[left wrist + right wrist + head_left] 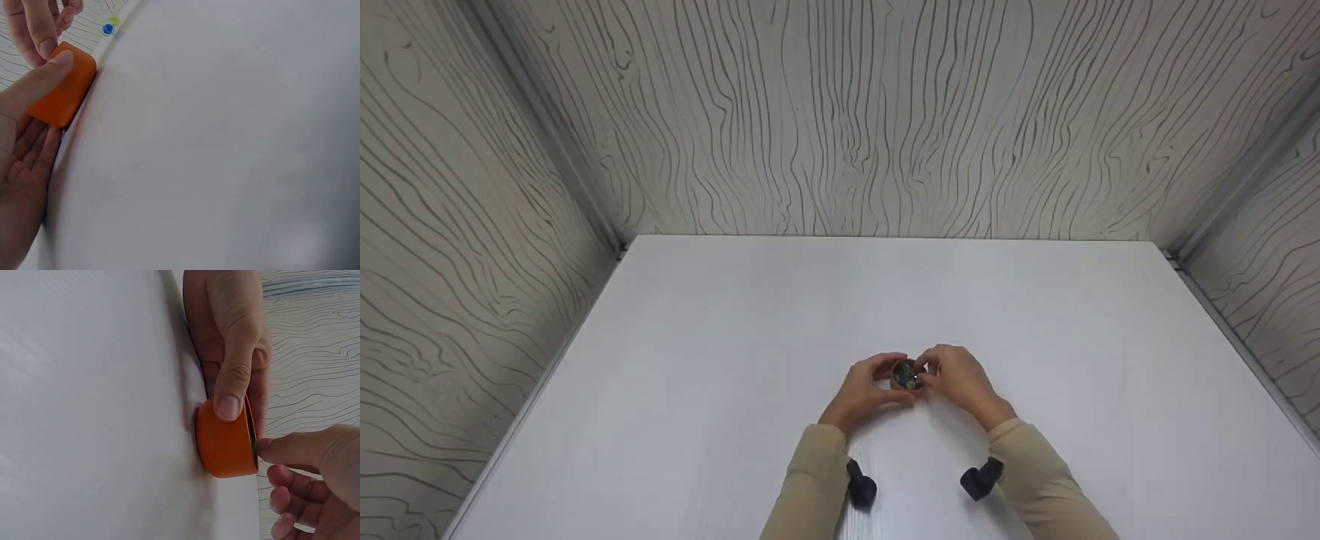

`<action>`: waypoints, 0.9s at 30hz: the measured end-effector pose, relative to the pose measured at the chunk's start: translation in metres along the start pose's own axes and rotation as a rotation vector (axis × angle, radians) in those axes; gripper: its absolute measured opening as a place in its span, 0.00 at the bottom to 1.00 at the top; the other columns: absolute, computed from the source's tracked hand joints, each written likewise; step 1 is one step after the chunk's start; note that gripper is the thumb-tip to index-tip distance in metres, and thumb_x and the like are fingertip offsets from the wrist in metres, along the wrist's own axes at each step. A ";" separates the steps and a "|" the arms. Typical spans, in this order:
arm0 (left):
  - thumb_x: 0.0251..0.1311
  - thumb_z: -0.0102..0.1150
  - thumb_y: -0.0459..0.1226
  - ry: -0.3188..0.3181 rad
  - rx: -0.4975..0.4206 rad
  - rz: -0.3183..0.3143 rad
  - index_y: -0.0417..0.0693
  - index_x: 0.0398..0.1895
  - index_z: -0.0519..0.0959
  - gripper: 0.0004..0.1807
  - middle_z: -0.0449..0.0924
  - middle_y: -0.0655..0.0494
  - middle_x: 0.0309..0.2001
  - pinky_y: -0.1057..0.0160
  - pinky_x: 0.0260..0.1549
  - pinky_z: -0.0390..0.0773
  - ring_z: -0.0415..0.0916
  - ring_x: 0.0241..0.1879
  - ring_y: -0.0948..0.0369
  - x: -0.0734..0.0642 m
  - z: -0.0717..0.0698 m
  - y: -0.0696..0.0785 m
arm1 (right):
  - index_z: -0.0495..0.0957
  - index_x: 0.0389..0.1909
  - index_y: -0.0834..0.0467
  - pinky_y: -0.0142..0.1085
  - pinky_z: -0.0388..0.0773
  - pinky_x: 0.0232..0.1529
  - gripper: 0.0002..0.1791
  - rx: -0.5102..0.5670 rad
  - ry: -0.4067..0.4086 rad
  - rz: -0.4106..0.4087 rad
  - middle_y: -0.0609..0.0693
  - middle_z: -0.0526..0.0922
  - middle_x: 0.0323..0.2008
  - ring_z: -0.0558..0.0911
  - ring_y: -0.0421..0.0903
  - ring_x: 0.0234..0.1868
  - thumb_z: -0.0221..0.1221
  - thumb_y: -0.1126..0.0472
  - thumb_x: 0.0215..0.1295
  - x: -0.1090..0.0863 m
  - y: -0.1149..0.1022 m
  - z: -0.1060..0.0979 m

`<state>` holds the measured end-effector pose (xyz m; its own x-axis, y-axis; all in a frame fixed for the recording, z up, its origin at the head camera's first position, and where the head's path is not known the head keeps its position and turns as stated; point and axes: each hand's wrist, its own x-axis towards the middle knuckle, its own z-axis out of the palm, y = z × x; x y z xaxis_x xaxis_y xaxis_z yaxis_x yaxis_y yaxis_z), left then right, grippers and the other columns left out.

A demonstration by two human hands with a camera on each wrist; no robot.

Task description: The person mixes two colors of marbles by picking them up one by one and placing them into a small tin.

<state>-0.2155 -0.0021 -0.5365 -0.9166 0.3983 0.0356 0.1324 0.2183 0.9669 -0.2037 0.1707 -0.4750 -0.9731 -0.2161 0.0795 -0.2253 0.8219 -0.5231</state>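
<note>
A small round orange cup [225,441] stands on the white table, with blue and green glassy pieces [906,375] inside it in the head view. My left hand [866,390] holds the cup from the left, its thumb [48,79] on one side and the fingers round the other. Over the cup's opening, my right hand [960,375] reaches in from the right. Its thumb [281,449] touches the rim, while the other fingers are bent. Whether the right fingertips pinch a piece inside is hidden.
Two glass marbles, one blue [108,29] and one yellowish [114,21], appear past the cup in the left wrist view. Wood-grain patterned panels [847,120] border the white table [720,315] at the back and sides. Black wrist cameras [861,487] hang below both sleeves.
</note>
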 end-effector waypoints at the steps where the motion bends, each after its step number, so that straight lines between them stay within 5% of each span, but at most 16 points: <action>1: 0.45 0.75 0.35 0.000 0.000 0.000 0.43 0.61 0.73 0.36 0.79 0.47 0.59 0.63 0.60 0.76 0.79 0.57 0.53 0.000 0.000 0.000 | 0.85 0.31 0.61 0.30 0.68 0.29 0.05 0.000 0.003 -0.003 0.50 0.79 0.23 0.73 0.40 0.27 0.67 0.70 0.52 0.000 0.000 0.000; 27: 0.44 0.75 0.35 0.005 0.002 -0.016 0.44 0.62 0.73 0.37 0.80 0.49 0.58 0.62 0.61 0.75 0.79 0.57 0.55 -0.001 0.001 0.000 | 0.85 0.34 0.61 0.29 0.66 0.28 0.06 0.007 0.016 -0.009 0.50 0.79 0.23 0.71 0.40 0.27 0.66 0.69 0.54 -0.005 0.005 -0.010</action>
<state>-0.2142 -0.0019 -0.5370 -0.9206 0.3900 0.0214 0.1186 0.2267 0.9667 -0.2003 0.1807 -0.4697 -0.9716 -0.2151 0.0984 -0.2342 0.8163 -0.5281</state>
